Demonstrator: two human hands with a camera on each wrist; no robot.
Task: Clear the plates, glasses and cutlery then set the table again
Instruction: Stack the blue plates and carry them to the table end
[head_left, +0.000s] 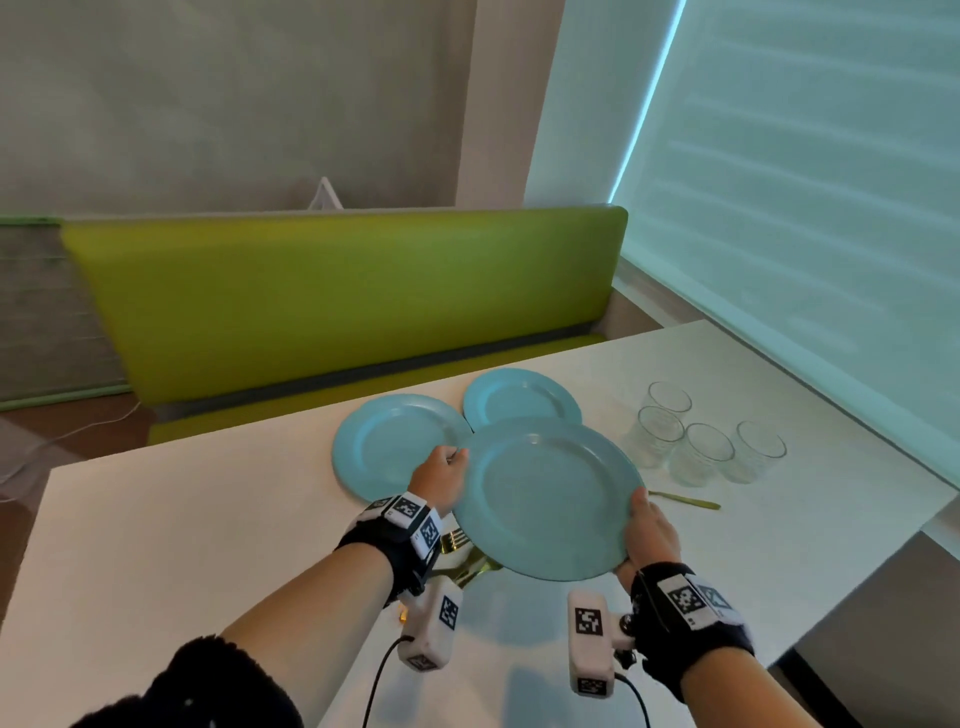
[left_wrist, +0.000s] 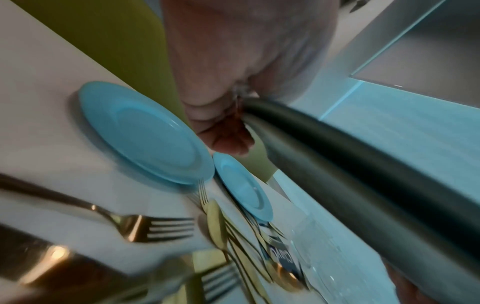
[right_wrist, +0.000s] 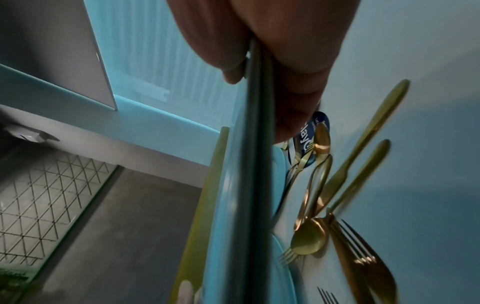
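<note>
I hold a large light-blue plate (head_left: 545, 496) above the white table (head_left: 156, 545), my left hand (head_left: 441, 475) gripping its left rim and my right hand (head_left: 649, 530) its right rim. In the wrist views the plate's dark edge (left_wrist: 350, 164) (right_wrist: 255, 164) runs between thumb and fingers. Two more blue plates lie flat behind it, one at the left (head_left: 384, 441) and one farther back (head_left: 519, 397). Several gold forks, knives and spoons (right_wrist: 337, 205) lie heaped under the held plate, and one gold piece (head_left: 685, 500) lies to its right. Several clear glasses (head_left: 701, 436) stand at the right.
A green bench seat (head_left: 337, 301) runs along the table's far side. A window blind (head_left: 805, 182) fills the right wall. The table's right edge (head_left: 935, 514) drops off close to the glasses. Cables hang from both wrist cameras.
</note>
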